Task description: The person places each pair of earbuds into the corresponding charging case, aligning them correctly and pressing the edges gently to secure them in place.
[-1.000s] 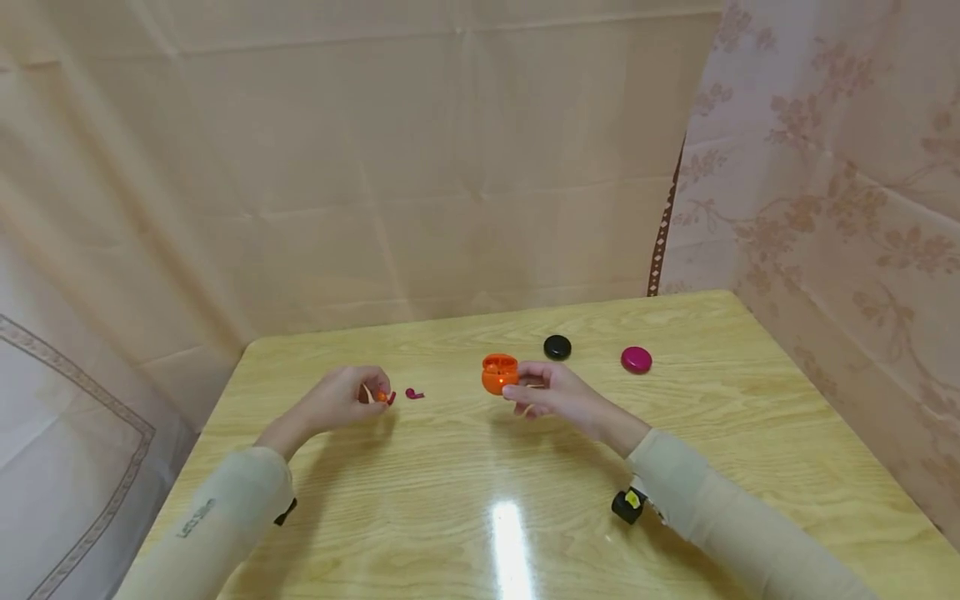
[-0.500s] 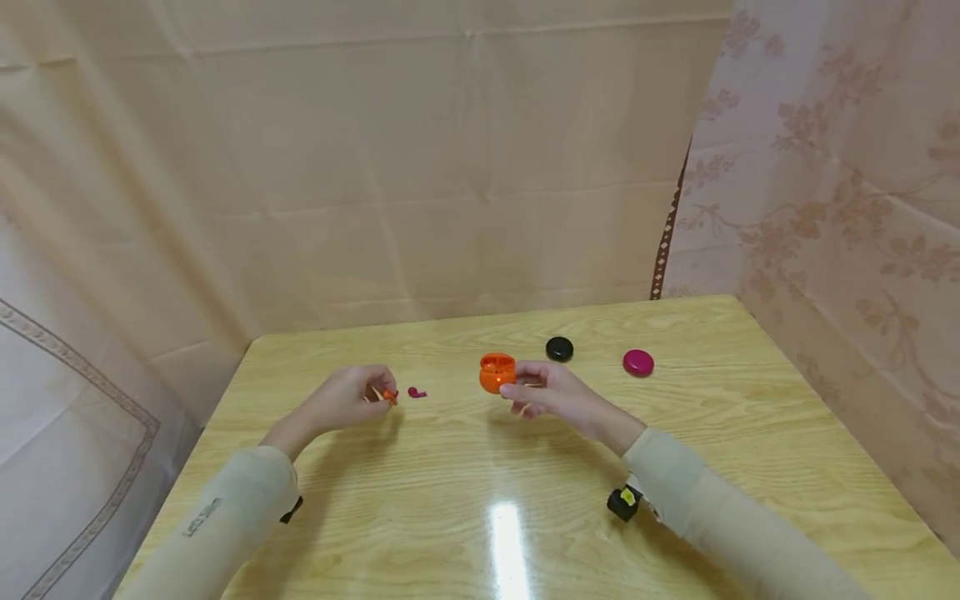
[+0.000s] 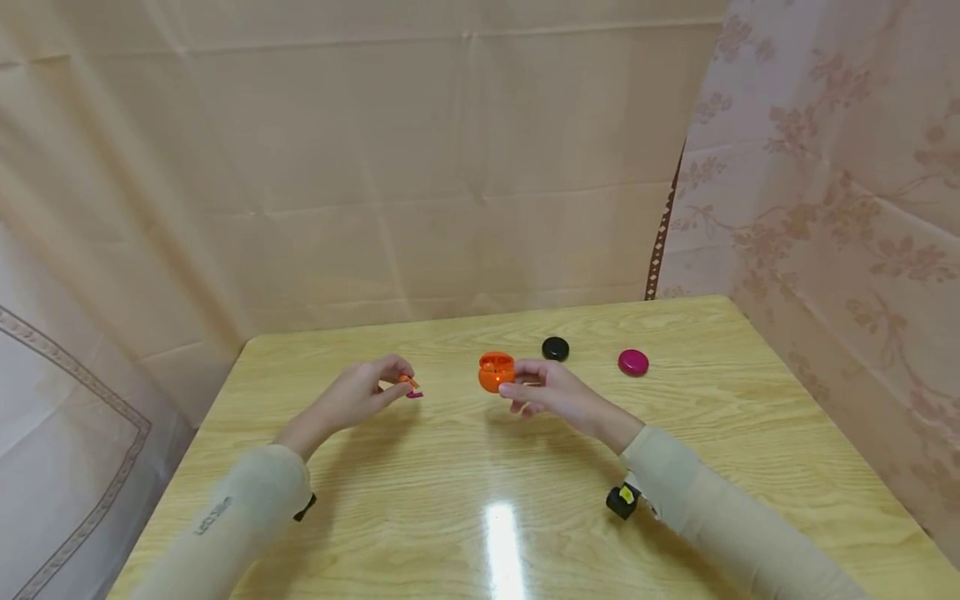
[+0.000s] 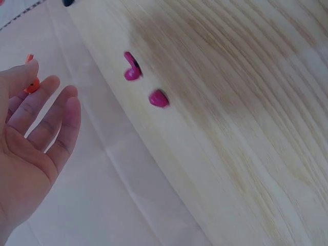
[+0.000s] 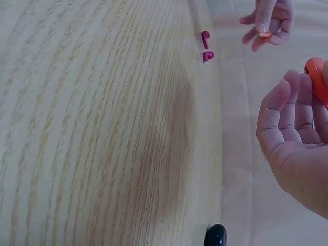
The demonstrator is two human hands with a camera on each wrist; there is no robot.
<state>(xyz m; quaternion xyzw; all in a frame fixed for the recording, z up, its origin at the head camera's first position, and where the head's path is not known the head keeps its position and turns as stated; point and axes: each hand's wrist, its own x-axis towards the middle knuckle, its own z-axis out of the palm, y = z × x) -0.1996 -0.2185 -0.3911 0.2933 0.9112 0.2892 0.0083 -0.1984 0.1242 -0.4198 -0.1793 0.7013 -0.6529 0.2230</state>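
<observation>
My left hand (image 3: 358,398) pinches an orange earbud (image 4: 32,84) between thumb and forefinger, held up over the table. In the left wrist view the other fingers are spread loosely. Two magenta earbuds (image 4: 132,74) lie on the tabletop; in the head view, one magenta earbud (image 3: 415,395) shows just under the left fingertips. My right hand (image 3: 555,393) grips an orange earbud case (image 3: 497,377) by its right side, above the table. Its lid is raised, and something orange and rounded sits inside, too small to make out. The right wrist view cuts off part of this case.
Behind the right hand lie a black round case (image 3: 556,348) and a magenta round case (image 3: 633,362), both lids down. The wooden table (image 3: 450,483) ends at a beige curtain (image 3: 375,167), with a patterned curtain (image 3: 840,200) along the right.
My left hand has moved a little right and lifted the orange earbud over the magenta ones, its fingers turning. The right hand stays nearly still with the case.
</observation>
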